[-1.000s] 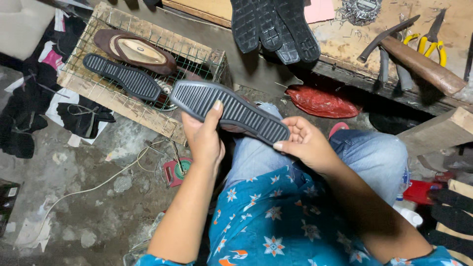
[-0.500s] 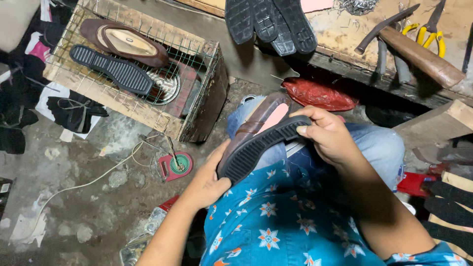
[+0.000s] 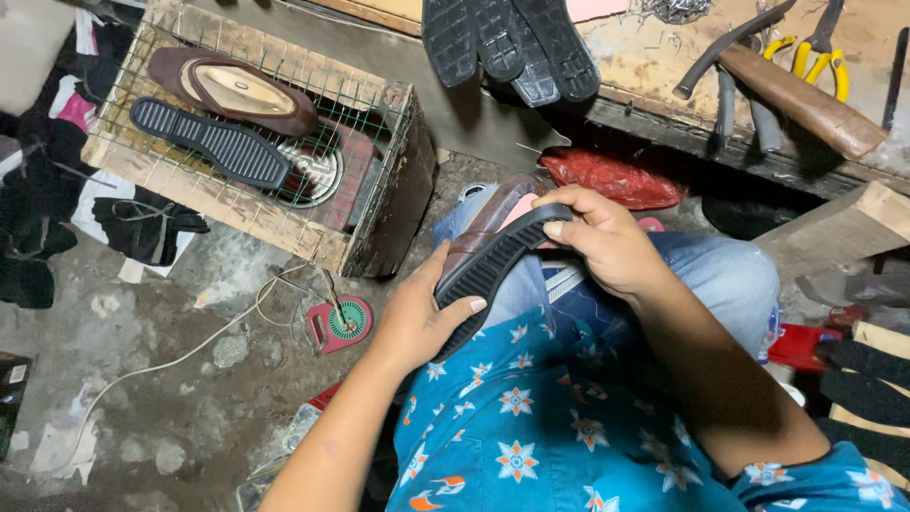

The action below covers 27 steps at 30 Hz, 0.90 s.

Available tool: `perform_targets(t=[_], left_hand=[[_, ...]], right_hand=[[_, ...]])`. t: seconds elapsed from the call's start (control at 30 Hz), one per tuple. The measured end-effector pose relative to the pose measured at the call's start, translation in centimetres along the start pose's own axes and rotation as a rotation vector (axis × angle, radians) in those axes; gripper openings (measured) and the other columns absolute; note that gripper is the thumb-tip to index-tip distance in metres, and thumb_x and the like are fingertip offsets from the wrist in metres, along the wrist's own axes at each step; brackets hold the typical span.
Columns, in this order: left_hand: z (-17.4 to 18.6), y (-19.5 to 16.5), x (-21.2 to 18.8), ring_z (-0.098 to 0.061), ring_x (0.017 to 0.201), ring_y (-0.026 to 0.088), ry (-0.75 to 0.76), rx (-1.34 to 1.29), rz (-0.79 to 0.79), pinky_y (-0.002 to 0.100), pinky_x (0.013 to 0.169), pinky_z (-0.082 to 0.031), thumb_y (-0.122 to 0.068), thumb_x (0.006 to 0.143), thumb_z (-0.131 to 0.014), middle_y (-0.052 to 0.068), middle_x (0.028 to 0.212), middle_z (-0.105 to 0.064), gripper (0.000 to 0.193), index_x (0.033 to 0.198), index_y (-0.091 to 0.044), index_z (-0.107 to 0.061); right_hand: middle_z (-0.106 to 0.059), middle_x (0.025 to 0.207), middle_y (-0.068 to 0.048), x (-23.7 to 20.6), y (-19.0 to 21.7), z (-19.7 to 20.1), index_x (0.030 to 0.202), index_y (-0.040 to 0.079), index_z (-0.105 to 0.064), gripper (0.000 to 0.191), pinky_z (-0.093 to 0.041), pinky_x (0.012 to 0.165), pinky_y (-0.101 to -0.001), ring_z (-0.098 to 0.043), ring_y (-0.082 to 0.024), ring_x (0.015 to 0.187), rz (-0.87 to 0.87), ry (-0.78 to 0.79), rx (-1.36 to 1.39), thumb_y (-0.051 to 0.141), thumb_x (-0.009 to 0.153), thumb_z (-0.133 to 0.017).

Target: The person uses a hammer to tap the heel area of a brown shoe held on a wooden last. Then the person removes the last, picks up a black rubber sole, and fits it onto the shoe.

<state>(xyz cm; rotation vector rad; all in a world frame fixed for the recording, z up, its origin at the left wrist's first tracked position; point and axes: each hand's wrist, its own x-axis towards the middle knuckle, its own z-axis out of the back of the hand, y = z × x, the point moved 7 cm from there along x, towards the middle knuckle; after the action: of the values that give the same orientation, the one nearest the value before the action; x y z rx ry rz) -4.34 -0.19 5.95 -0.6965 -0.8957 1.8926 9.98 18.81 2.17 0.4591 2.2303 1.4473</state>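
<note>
A brown shoe [image 3: 488, 220] with a pink lining rests on my lap, and a black ribbed rubber sole [image 3: 493, 265] lies pressed along its underside. My left hand [image 3: 417, 318] grips the near end of shoe and sole, thumb across the tread. My right hand [image 3: 607, 242] curls over the far end, fingers clamped on the sole's rim. I wear a blue flowered shirt and jeans.
A wooden wire-mesh crate [image 3: 374, 204] to the left carries another brown shoe [image 3: 232, 90] and a loose black sole [image 3: 209, 142]. Several black soles [image 3: 512, 43] hang off the workbench [image 3: 654, 81], which holds a hammer [image 3: 796, 90] and yellow pliers [image 3: 825, 52]. A red bag [image 3: 611, 175] and red fan [image 3: 338, 322] lie on the floor.
One second ago I held the sole alone, tread up, flat between both hands. Since then it has come down onto the brown shoe on my lap, and both hands now clamp them together.
</note>
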Motion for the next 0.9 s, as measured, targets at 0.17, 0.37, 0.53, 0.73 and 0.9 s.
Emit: perform_targets(t=[0.17,0.37,0.53,0.73,0.9], left_hand=[[-0.3,1.8,-0.3,-0.073,0.102,0.036,0.044,-0.074,0.292,0.039,0.093,-0.054,-0.036,0.075,-0.077,0.023,0.131,-0.065,0.087,0.148,-0.001,-0.045],[0.5,0.0,1.6,-0.067,0.107,0.036,0.026,0.078,0.075,0.039,0.092,-0.051,-0.039,0.081,-0.085,0.031,0.12,-0.067,0.086,0.141,0.01,-0.048],[-1.0,1.6,1.9,-0.071,0.088,0.019,0.093,-0.296,0.319,0.032,0.082,-0.055,-0.025,0.08,-0.075,0.014,0.104,-0.078,0.057,0.132,-0.003,-0.065],[-4.6,-0.7,-1.1,-0.061,0.118,0.018,-0.107,-0.825,0.098,0.037,0.104,-0.047,-0.005,0.091,-0.07,0.013,0.129,-0.063,0.053,0.139,-0.001,-0.049],[-3.7,-0.4,-2.2,-0.047,0.14,0.021,0.106,-1.132,-0.083,0.039,0.117,-0.036,-0.022,0.096,-0.065,0.015,0.158,-0.041,0.058,0.142,-0.002,-0.038]], right_hand=[[-0.068,0.117,-0.009,0.4,0.1,-0.9,0.126,-0.001,-0.062,0.028,-0.057,0.094,-0.0334,-0.068,-0.016,0.103,-0.001,-0.007,-0.052,0.003,0.098,-0.06],[-0.067,0.12,-0.007,0.8,0.2,-1.4,0.128,0.0,-0.062,0.03,-0.058,0.094,-0.0336,-0.067,-0.015,0.106,-0.02,-0.009,-0.068,0.004,0.098,-0.06],[-0.067,0.124,-0.008,1.1,1.1,-2.1,0.136,0.002,-0.058,0.041,-0.057,0.092,-0.0336,-0.067,-0.016,0.105,0.061,-0.022,0.018,0.0,0.095,-0.063],[-0.066,0.121,-0.01,-0.6,4.8,-3.6,0.129,0.001,-0.059,0.045,-0.054,0.102,-0.0349,-0.065,-0.018,0.112,0.12,0.065,0.109,-0.009,0.086,-0.069],[-0.064,0.114,-0.011,-5.3,8.7,-7.9,0.112,-0.002,-0.065,0.025,-0.05,0.1,-0.0346,-0.063,-0.022,0.11,0.133,0.355,-0.17,-0.004,0.087,-0.072]])
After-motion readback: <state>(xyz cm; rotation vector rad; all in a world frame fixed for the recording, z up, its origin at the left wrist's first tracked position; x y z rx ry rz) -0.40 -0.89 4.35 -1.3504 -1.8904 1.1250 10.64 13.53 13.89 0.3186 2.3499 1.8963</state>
